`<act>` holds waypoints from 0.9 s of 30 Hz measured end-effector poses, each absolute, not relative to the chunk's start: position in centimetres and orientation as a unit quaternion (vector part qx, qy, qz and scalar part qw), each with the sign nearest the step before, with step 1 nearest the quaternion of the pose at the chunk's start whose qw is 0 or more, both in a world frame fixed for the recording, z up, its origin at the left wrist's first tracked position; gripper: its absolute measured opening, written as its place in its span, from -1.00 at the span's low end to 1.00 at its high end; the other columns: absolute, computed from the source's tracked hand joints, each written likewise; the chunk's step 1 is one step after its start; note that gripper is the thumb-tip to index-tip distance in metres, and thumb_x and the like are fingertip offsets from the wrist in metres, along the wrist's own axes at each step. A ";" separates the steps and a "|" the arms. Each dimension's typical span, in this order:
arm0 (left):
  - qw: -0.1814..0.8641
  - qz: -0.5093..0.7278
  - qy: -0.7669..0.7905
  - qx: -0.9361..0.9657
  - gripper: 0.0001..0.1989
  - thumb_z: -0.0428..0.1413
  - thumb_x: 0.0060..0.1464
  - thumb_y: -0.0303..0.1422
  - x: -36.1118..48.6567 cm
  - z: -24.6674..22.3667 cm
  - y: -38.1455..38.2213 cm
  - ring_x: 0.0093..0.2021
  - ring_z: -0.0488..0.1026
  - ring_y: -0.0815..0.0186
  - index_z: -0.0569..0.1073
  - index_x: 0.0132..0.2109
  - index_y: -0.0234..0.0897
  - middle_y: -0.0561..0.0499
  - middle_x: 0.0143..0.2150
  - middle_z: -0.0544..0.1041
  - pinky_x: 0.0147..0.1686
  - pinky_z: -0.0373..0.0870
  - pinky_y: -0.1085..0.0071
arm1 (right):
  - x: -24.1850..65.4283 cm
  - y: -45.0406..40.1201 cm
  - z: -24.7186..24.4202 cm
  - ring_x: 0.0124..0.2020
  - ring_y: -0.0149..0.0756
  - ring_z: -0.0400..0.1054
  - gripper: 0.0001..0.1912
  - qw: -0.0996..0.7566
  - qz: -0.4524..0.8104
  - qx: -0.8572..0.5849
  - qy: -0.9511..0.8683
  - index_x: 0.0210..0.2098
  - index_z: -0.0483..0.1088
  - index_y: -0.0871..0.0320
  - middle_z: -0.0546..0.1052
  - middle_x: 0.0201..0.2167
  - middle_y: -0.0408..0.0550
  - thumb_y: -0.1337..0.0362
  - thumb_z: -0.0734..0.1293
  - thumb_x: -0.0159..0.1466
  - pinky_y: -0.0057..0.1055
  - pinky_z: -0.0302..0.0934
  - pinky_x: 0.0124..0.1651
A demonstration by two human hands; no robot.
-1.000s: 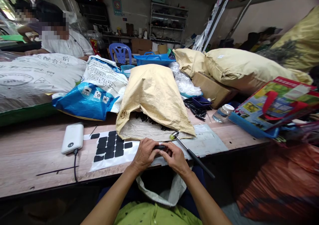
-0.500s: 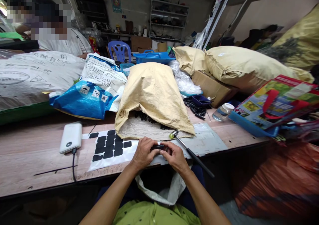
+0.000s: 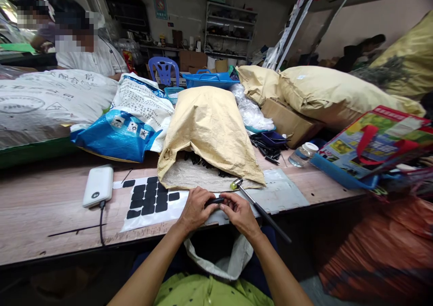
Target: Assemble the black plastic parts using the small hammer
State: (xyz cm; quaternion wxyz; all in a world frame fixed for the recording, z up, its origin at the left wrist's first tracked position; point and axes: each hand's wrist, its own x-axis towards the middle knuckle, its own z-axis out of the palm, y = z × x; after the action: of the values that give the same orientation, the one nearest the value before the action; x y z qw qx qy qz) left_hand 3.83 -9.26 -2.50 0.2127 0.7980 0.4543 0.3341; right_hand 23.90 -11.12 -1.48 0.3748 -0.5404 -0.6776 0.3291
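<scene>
Between my two hands is a small black elongated piece (image 3: 215, 201), mostly covered by fingers; its exact kind cannot be made out. My left hand (image 3: 197, 208) is closed around its left part. The fingers of my right hand (image 3: 238, 210) pinch its right end. Just right of my hands lies a hammer (image 3: 260, 212) with a yellow-tipped head and a black handle reaching past the table edge. To the left, a white sheet (image 3: 176, 210) bears several black rounded-square stickers (image 3: 149, 197). Behind my hands a beige woven sack (image 3: 209, 121) lies with its mouth open, black pieces showing inside.
A white power bank (image 3: 98, 186) with a black cable lies on the left of the table. Blue-white and white sacks (image 3: 128, 130) stand behind it. On the right are a small jar (image 3: 303, 155), black parts (image 3: 267, 148) and a blue tray (image 3: 345, 173). Co-workers sit at back left.
The view has shifted slightly. My right fingers have drawn a little to the right along the black piece, so more of it shows. My left hand keeps its hold.
</scene>
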 end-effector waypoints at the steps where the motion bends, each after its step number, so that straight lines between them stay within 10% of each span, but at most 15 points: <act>1: 0.212 0.334 0.456 0.797 -0.86 0.27 0.18 -0.28 3.8 -2.5 -9.3 -0.10 0.40 0.15 0.56 -0.13 -0.19 0.00 -0.21 0.60 -0.03 0.20 0.20 | 24.3 -11.1 -1.3 -0.42 -0.34 0.31 -0.66 0.382 0.305 -0.546 -0.681 0.00 0.53 0.13 0.54 -0.28 -0.07 0.22 0.37 0.24 -0.38 0.25 -0.30; 6: 0.214 0.335 0.476 0.785 -0.82 0.32 0.09 -0.37 3.8 -2.6 -9.1 -0.08 0.39 0.16 0.54 -0.14 -0.18 0.02 -0.19 0.59 -0.03 0.18 0.20 | 27.5 -10.8 -0.5 -0.10 -0.11 0.34 -0.68 0.327 0.050 -0.669 -0.666 -0.02 0.53 0.11 0.53 -0.12 0.02 0.26 0.38 0.24 -0.18 0.22 0.03; 11: 0.230 0.319 0.508 0.767 -0.83 0.32 0.04 -0.40 3.8 -2.6 -8.7 -0.08 0.38 0.15 0.55 -0.19 -0.17 0.03 -0.20 0.58 -0.03 0.17 0.19 | 30.0 -10.5 -1.1 -0.15 -0.12 0.36 -0.80 0.186 0.037 -0.735 -0.652 -0.13 0.52 0.10 0.52 -0.20 0.01 0.20 0.35 0.29 -0.24 0.21 -0.09; 22: 0.228 0.325 0.509 0.764 -0.82 0.32 -0.01 -0.40 3.9 -2.7 -8.7 -0.09 0.37 0.16 0.57 -0.20 -0.14 0.06 -0.23 0.58 -0.03 0.17 0.21 | 26.7 -13.9 -0.1 -0.35 -0.25 0.47 -0.80 0.300 0.128 -0.693 -0.643 -0.12 0.37 0.06 0.57 -0.31 -0.11 0.12 0.24 0.35 -0.38 0.26 -0.28; 27: 0.234 0.314 0.516 0.762 -0.82 0.31 0.00 -0.37 3.8 -2.4 -8.7 -0.08 0.36 0.15 0.60 -0.19 -0.13 0.04 -0.23 0.59 -0.05 0.16 0.20 | 24.4 -15.3 0.2 -0.11 -0.25 0.51 -0.62 0.315 0.114 -0.634 -0.697 0.13 0.40 0.03 0.59 -0.06 -0.05 0.29 0.21 0.35 -0.40 0.33 -0.10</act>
State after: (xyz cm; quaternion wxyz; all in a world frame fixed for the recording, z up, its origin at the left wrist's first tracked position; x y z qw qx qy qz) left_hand 3.85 -8.67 -2.42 0.2338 0.7615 0.5163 0.3144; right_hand 24.43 -15.26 0.17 0.3151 -0.6340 -0.6969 0.1143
